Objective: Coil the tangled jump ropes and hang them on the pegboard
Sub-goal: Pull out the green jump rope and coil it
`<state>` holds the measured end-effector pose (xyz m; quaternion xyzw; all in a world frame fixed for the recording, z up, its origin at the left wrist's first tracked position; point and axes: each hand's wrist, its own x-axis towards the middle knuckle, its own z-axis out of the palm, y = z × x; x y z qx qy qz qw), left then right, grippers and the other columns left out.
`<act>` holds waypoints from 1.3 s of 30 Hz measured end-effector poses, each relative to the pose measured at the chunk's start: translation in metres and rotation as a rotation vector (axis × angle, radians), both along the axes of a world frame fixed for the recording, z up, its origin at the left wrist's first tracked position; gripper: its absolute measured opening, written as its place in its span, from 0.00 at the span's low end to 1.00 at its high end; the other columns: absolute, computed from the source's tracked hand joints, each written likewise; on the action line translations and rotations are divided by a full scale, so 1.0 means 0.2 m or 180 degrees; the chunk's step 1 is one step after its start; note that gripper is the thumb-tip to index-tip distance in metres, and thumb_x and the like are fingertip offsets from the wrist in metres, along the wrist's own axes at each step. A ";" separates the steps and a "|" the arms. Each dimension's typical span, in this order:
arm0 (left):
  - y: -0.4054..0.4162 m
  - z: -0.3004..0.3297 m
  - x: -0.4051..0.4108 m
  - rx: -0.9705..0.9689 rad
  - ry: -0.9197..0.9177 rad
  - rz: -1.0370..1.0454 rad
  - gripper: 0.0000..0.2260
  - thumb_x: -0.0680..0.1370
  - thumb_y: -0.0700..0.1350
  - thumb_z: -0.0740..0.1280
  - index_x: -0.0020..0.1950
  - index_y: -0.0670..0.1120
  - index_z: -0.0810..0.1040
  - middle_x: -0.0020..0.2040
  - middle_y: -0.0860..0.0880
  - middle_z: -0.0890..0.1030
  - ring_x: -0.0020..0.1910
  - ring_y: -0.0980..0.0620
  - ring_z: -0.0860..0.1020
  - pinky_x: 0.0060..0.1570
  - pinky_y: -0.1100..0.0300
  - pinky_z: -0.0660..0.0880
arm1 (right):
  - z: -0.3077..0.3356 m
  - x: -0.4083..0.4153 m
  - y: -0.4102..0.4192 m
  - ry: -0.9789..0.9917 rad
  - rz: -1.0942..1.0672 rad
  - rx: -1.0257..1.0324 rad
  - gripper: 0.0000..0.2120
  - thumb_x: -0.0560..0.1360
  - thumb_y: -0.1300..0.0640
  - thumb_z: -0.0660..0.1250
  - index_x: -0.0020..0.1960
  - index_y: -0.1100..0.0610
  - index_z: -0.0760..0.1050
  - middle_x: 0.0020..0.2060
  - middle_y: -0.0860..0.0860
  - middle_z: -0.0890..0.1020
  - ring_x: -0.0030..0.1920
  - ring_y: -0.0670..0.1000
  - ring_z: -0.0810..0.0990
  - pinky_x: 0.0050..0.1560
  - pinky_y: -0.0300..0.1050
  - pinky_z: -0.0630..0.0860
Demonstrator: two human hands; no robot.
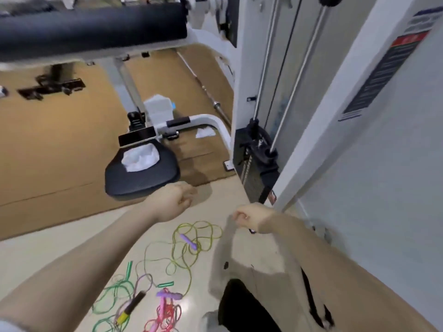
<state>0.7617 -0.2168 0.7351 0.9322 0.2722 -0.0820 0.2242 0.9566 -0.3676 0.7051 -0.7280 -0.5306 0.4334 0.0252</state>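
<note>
Several tangled jump ropes lie on the pale floor below my hands. A yellow-green rope [199, 232] with a purple handle [189, 242] is the farthest. A green rope [112, 297], a rope with a black and yellow handle [132, 305] and a red rope [167, 316] with pink-purple handles lie nearer. My left hand [173, 201] hovers above the floor with its fingers curled, holding nothing. My right hand [248, 218] grips the edge of a beige garment [230, 255] that hangs down in front of me. Neither hand touches a rope. No pegboard is in view.
A gym machine stands ahead, with a black seat [143, 176] carrying white crumpled plastic, a black roller pad [91, 27] overhead and a weight stack [259, 164] at right. Brown cardboard [48, 144] covers the floor beyond. A white wall [383, 188] is close on the right.
</note>
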 end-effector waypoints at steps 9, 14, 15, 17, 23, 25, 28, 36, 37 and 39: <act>0.52 -0.04 -0.20 -0.0437 -0.0101 0.1142 0.13 0.80 0.43 0.58 0.63 0.45 0.75 0.57 0.49 0.80 0.57 0.49 0.76 0.54 0.59 0.71 | -0.07 -0.07 0.80 -0.0263 0.0672 -0.0133 0.14 0.80 0.52 0.56 0.60 0.56 0.74 0.59 0.53 0.76 0.57 0.53 0.75 0.55 0.45 0.73; 0.80 0.01 -0.26 -0.0455 -0.0137 0.1447 0.13 0.80 0.44 0.58 0.63 0.47 0.75 0.55 0.47 0.80 0.49 0.49 0.75 0.44 0.62 0.66 | -0.02 -0.19 1.10 -0.0168 0.1028 -0.0229 0.15 0.80 0.54 0.55 0.60 0.60 0.74 0.58 0.54 0.77 0.59 0.55 0.74 0.58 0.45 0.69; 0.86 0.02 -0.27 -0.0465 -0.0135 0.1442 0.13 0.80 0.44 0.58 0.63 0.47 0.76 0.54 0.47 0.79 0.49 0.49 0.75 0.43 0.63 0.64 | 0.00 -0.20 1.16 -0.0166 0.1046 -0.0213 0.15 0.80 0.55 0.55 0.60 0.61 0.74 0.59 0.55 0.77 0.59 0.55 0.74 0.58 0.45 0.69; 0.96 0.03 -0.27 -0.0538 -0.0116 0.1346 0.13 0.80 0.44 0.58 0.62 0.46 0.76 0.54 0.47 0.80 0.50 0.49 0.75 0.46 0.64 0.65 | 0.01 -0.22 1.27 -0.0187 0.0969 -0.0198 0.15 0.80 0.56 0.55 0.60 0.63 0.73 0.59 0.57 0.77 0.59 0.56 0.74 0.58 0.46 0.69; 1.37 -0.09 -0.32 -0.0514 0.0108 0.0604 0.12 0.79 0.40 0.57 0.57 0.44 0.79 0.55 0.45 0.80 0.52 0.47 0.76 0.51 0.58 0.71 | -0.12 -0.33 1.52 -0.0022 0.0223 -0.0176 0.11 0.78 0.61 0.55 0.49 0.67 0.72 0.41 0.58 0.74 0.39 0.53 0.70 0.35 0.42 0.62; 1.55 -0.16 -0.33 -0.0553 0.0172 0.0336 0.12 0.79 0.40 0.57 0.55 0.45 0.79 0.54 0.47 0.81 0.51 0.49 0.77 0.53 0.57 0.73 | -0.19 -0.40 1.62 -0.0127 -0.0223 -0.0066 0.11 0.77 0.62 0.56 0.40 0.66 0.72 0.33 0.55 0.72 0.35 0.52 0.69 0.33 0.41 0.60; 1.82 -0.21 -0.33 -0.0632 0.0012 -0.0191 0.12 0.79 0.41 0.60 0.59 0.47 0.79 0.58 0.50 0.80 0.56 0.52 0.76 0.56 0.62 0.70 | -0.25 -0.54 1.77 0.0072 -0.0964 -0.0020 0.12 0.77 0.63 0.57 0.36 0.61 0.70 0.32 0.57 0.70 0.38 0.49 0.67 0.38 0.46 0.66; 2.11 -0.25 -0.58 -0.0724 0.0765 -0.1858 0.14 0.81 0.44 0.57 0.62 0.45 0.76 0.60 0.44 0.78 0.59 0.46 0.74 0.54 0.61 0.67 | -0.27 -1.30 1.87 0.0412 -0.2789 0.0031 0.06 0.77 0.61 0.59 0.46 0.58 0.75 0.42 0.51 0.78 0.45 0.52 0.76 0.49 0.45 0.73; 2.11 -0.26 -0.62 -0.0682 0.0849 -0.2014 0.13 0.80 0.45 0.58 0.62 0.45 0.76 0.60 0.45 0.78 0.59 0.46 0.74 0.55 0.60 0.68 | -0.27 -1.40 1.88 0.0419 -0.2875 -0.0004 0.05 0.77 0.60 0.60 0.46 0.56 0.75 0.43 0.51 0.78 0.46 0.52 0.76 0.47 0.44 0.71; 2.08 -0.29 -0.71 -0.0686 0.0924 -0.2401 0.13 0.80 0.44 0.58 0.62 0.45 0.76 0.58 0.45 0.79 0.58 0.46 0.75 0.55 0.59 0.69 | -0.29 -1.60 1.84 0.0421 -0.3157 -0.0056 0.04 0.77 0.59 0.60 0.47 0.56 0.74 0.45 0.53 0.78 0.47 0.53 0.75 0.43 0.42 0.68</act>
